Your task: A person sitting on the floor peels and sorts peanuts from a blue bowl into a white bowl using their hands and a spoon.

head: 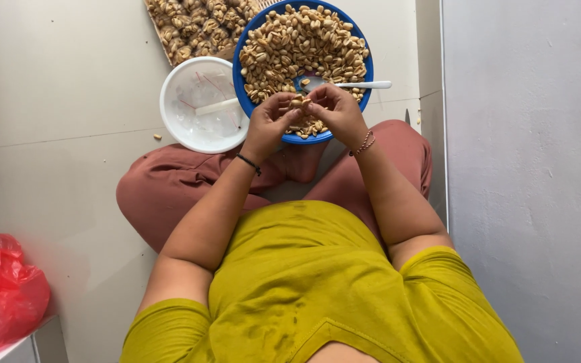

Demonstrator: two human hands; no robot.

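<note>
You are mid-peel: your left hand (268, 123) and right hand (338, 112) pinch one peanut (297, 103) between their fingers just above the blue bowl (244, 50) of peanuts, and splitting it likely calls for a small twist.

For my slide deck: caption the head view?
Both hands pinch one nut over a blue bowl of nuts, seated on the floor.
</note>
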